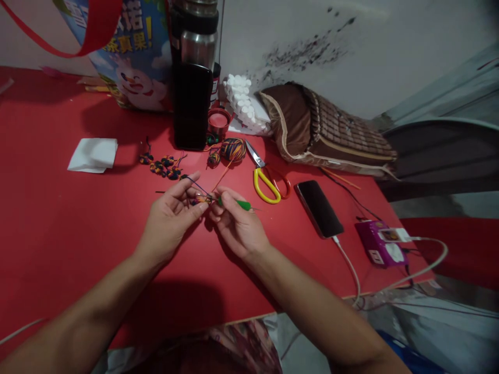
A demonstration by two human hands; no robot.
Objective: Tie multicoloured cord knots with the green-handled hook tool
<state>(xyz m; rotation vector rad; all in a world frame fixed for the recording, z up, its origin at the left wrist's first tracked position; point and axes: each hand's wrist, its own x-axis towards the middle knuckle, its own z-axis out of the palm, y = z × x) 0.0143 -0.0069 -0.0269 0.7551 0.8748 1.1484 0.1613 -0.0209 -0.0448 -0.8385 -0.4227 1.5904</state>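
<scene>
Pinched between the fingers of my left hand (169,218) is a small crocheted piece (201,199) in dark blue, orange and yellow yarn, partly covered by fingertips. My right hand (240,223) is closed around a green-handled crochet hook (244,205), whose working end meets the piece. An orange strand runs from there up to a multicoloured yarn ball (233,149). Dark yarn also stretches across the left index finger. Several small finished-looking crocheted pieces (161,165) lie just beyond my left hand. Scissors (267,184) with one yellow and one red handle rest beyond my right hand.
On the red table (78,234), a black phone (191,106) stands upright against a metal flask (198,47). Left are a printed bag (136,78) and folded white paper (93,155). Right are a charging phone (319,209), purple box (380,244), cables and a brown quilted item (331,124).
</scene>
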